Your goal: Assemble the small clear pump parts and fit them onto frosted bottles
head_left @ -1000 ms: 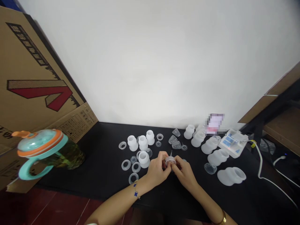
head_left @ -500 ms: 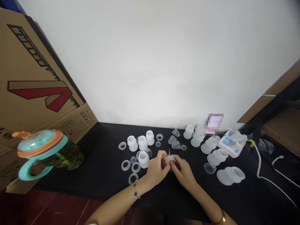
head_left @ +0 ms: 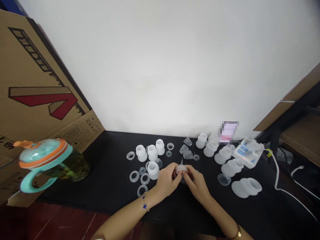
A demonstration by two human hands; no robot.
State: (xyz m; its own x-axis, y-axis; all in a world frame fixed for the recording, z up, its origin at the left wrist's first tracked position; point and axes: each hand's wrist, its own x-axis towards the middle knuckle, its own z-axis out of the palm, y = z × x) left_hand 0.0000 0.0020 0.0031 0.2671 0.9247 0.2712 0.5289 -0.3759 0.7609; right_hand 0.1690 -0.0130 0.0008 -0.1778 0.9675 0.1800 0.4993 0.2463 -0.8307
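Note:
My left hand point(head_left: 167, 181) and my right hand point(head_left: 197, 185) meet over the black table point(head_left: 107, 186), both pinching one small translucent white plastic cap point(head_left: 181, 169) with a thin stem sticking up from it. The fingers of both hands are curled round the cap and hide its lower half. Just left of my left hand lie several clear plastic rings point(head_left: 145, 178) and white silicone collars point(head_left: 153, 168). A little beyond the hands sit small clear cone-shaped pieces point(head_left: 186, 151).
A row of larger white silicone funnels point(head_left: 246, 187) runs along the right. Behind them is a white device point(head_left: 247, 151) with a white cable point(head_left: 277, 176). A teal and orange cup point(head_left: 47, 163) and a cardboard box point(head_left: 37, 90) stand at the left. A white wall is behind.
Both hands stay together on the cap; the fingers have shifted only slightly and the cap has barely turned.

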